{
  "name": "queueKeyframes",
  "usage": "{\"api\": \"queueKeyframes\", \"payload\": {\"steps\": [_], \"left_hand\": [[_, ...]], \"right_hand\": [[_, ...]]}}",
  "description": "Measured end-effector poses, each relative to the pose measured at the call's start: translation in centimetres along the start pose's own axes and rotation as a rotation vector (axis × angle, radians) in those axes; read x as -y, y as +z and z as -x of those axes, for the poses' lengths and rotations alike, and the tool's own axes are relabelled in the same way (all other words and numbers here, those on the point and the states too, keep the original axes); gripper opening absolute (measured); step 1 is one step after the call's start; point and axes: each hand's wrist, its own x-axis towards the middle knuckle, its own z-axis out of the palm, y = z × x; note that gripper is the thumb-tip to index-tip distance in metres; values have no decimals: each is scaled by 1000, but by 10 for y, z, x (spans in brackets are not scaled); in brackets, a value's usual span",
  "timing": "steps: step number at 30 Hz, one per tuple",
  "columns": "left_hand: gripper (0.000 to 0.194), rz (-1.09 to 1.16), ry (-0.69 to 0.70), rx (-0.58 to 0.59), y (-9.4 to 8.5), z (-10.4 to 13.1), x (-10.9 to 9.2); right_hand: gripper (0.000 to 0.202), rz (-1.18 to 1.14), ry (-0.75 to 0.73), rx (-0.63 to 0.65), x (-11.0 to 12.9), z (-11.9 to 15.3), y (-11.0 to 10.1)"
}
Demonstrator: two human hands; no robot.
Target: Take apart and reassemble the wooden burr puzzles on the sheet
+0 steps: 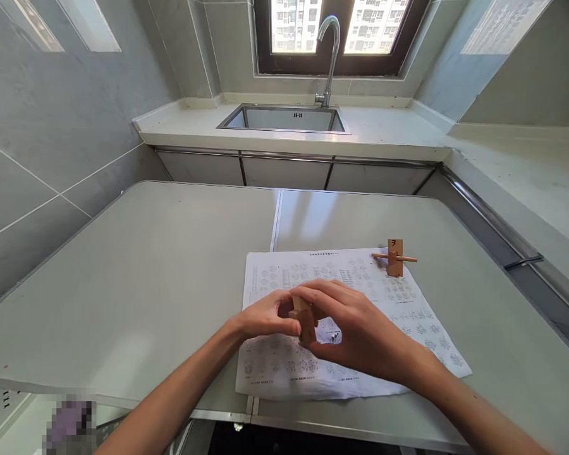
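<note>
At lower center, the left hand [274,314] and right hand [348,319] both grip a wooden block [306,323] above a printed sheet [360,387]. A rod-crossed wooden piece [395,266] sits center right.

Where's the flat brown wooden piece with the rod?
In the head view, the wooden piece is at the upper right corner of the printed white paper, beyond the right hand.
</note>
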Motion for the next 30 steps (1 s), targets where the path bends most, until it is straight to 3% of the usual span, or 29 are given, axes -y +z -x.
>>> {"api": "queueKeyframes", "payload": {"steps": [5,17,20,24,27,30], "left_hand": [[63,77,-8,-86,5,-1,-2],[48,36,-72,-296,5,-5,1],[50,11,-66,-317,4,-5,0],[50,15,-44,-438,1,-7,2],[50,65,-19,-558,-3,-9,5],[50,72,3,-616,-5,-10,7]], "right_hand": [[55,91,87,-183,-19,-3,12],[47,178,133,-316,-39,-16,44],[53,126,133,-302,-42,-16,46],[82,-29,184,-265,-54,-6,42],[78,-47,215,-255,-68,8,41],[79,-10,179,-148,-80,20,43]]}}
